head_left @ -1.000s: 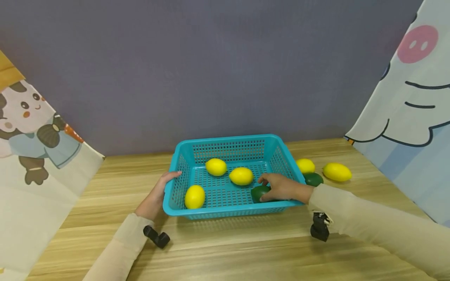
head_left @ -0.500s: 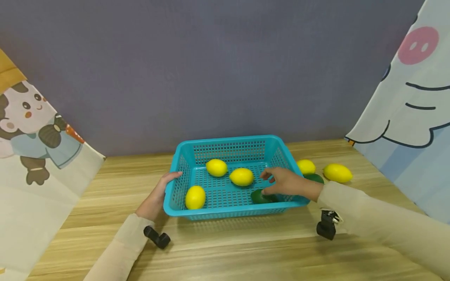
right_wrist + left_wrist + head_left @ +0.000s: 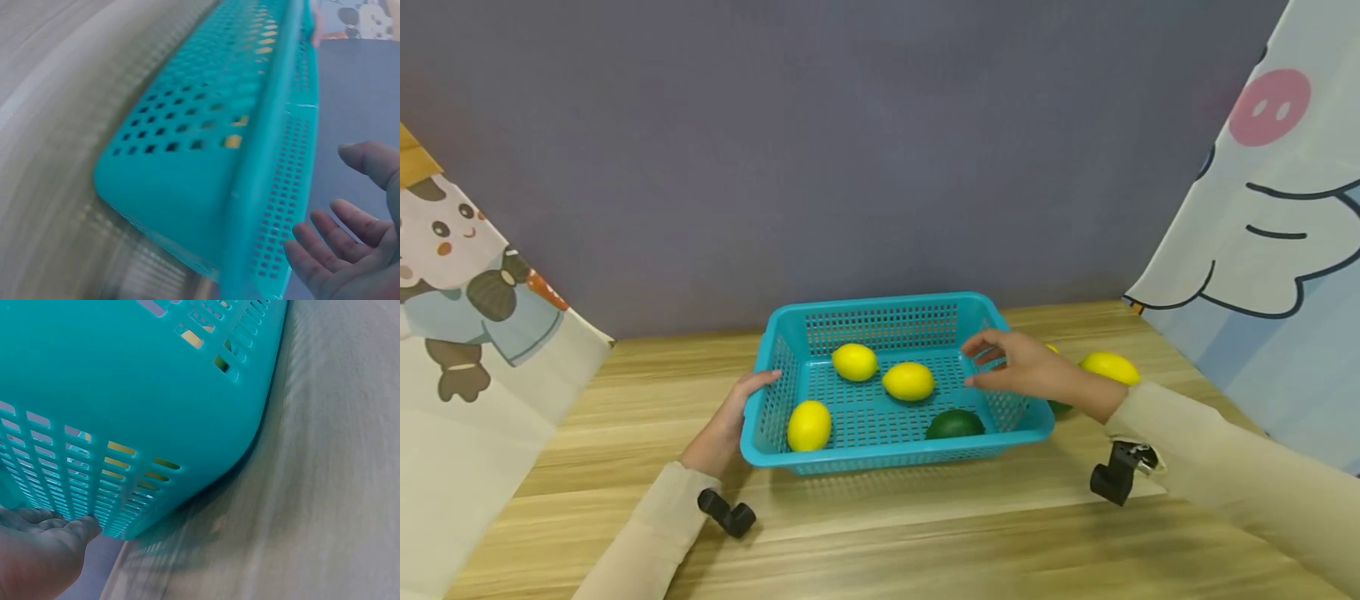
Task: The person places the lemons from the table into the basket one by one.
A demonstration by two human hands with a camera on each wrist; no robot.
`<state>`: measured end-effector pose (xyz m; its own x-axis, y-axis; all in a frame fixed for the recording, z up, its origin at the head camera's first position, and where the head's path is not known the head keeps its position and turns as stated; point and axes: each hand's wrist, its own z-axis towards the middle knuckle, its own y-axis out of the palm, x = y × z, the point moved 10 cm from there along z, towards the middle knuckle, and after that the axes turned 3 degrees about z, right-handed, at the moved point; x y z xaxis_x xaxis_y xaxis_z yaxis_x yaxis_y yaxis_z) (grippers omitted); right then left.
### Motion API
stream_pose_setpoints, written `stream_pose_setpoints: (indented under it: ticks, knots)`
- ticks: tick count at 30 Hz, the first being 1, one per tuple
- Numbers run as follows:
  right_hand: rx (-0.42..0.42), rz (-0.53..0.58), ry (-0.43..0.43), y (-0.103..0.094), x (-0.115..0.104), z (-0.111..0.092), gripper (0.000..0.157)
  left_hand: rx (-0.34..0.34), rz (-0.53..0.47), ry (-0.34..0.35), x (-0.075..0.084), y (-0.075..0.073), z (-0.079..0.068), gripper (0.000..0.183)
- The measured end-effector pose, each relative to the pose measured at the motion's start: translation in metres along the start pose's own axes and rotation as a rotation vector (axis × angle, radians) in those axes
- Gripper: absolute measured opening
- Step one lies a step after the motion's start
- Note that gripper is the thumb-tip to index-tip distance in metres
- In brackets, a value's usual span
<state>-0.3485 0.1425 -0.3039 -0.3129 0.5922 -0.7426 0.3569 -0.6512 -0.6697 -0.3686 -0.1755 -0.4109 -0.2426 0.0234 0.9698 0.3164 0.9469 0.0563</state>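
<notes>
A turquoise plastic basket (image 3: 880, 453) with slotted walls stands on the wooden table. My left hand (image 3: 724, 422) holds its left side, thumb over the rim and fingers along the outer wall, as the fingers (image 3: 78, 530) show in the left wrist view. Inside lie three lemons (image 3: 855, 362) and one dark green oval fruit (image 3: 955, 423) at the front right. Above the basket's right end hovers my right hand (image 3: 1022, 365), fingers spread and holding nothing. The right wrist view shows the same hand (image 3: 359, 244) beside the basket rim, palm bare.
On the table right of the basket lies another lemon (image 3: 1108, 367). A second green fruit (image 3: 1060, 407) and a further yellow fruit (image 3: 1052, 347) are partly hidden by my right hand and forearm. A grey partition (image 3: 880, 150) rises behind, with printed cartoon panels on both sides.
My right hand has let go of the green fruit, leaving it in the basket, and has risen up and to the right. The left hand stays on the basket.
</notes>
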Motion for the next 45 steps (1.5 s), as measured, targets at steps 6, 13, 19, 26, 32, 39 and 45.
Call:
stream_pose_setpoints:
  ticks: [6, 13, 19, 26, 32, 39, 45]
  knots:
    - [0.065, 0.048, -0.039, -0.023, -0.003, -0.008, 0.044, 0.022, 0.004, -0.026, -0.004, -0.001, -0.001, 0.062]
    - [0.125, 0.074, -0.043, -0.041, 0.004, -0.018, 0.044, 0.018, -0.003, -0.021, -0.003, 0.000, -0.001, 0.062]
    - [0.186, 0.044, -0.011, -0.058, 0.016, -0.027, 0.049, 0.010, -0.016, -0.007, -0.001, 0.000, 0.000, 0.062]
    - [0.223, -0.003, 0.023, -0.073, 0.033, -0.033, 0.049, -0.012, 0.000, 0.015, 0.001, 0.001, 0.001, 0.060]
    - [0.238, -0.052, 0.037, -0.083, 0.049, -0.039, 0.048, 0.011, 0.013, -0.008, -0.002, -0.001, -0.002, 0.063]
    - [0.265, -0.083, 0.072, -0.093, 0.069, -0.046, 0.053, -0.017, -0.022, 0.029, 0.000, 0.003, 0.000, 0.062]
    - [0.288, -0.098, 0.054, -0.098, 0.080, -0.048, 0.051, -0.027, -0.036, 0.083, 0.005, 0.005, 0.005, 0.063]
